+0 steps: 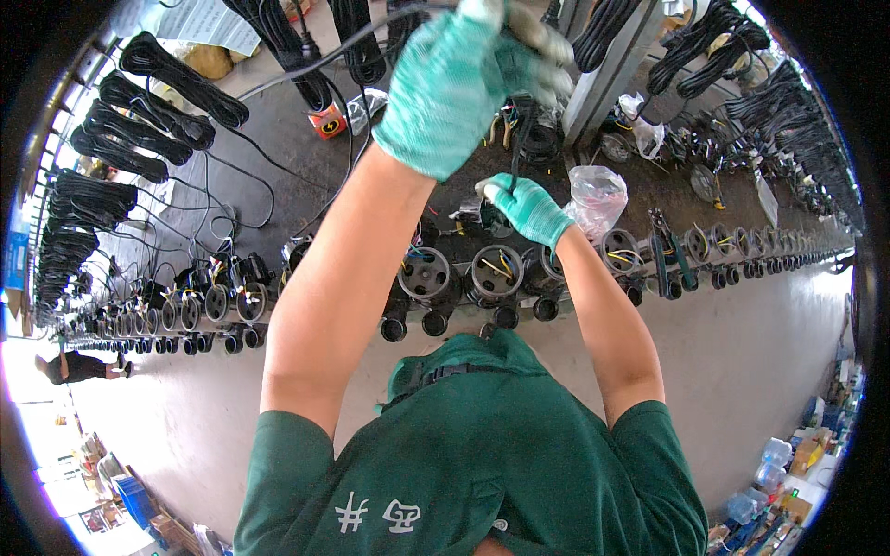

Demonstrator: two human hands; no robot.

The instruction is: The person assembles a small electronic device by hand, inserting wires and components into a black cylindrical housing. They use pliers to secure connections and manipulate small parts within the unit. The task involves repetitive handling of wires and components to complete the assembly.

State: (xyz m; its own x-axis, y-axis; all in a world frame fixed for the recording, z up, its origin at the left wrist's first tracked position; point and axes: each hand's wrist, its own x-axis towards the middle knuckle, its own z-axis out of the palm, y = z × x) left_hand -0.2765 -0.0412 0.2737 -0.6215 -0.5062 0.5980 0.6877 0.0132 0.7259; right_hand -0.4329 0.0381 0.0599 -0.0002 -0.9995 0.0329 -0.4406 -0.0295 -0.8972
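My left hand [454, 93], in a green glove with pale fingertips, is raised at the top centre, smeared by motion. Its fingers are curled, with a black cable [371, 35] running to the fingertips. Lower and to the right, my right hand [530, 209] wears a matching glove and pinches a black cord [517, 153] that rises toward the left hand. Below the hands, round black motor-like housings [497, 271] with coloured wires inside stand along the bench edge. A clear plastic bag [596, 196] lies beside my right hand.
Coiled black cables [184, 82] hang along the far side, left and right. A metal post [607, 79] rises behind the dark bench [306, 185]. Green-handled pliers [669, 250] rest at the bench edge. A small red-orange box [327, 121] sits farther back. Another person [79, 367] is at far left.
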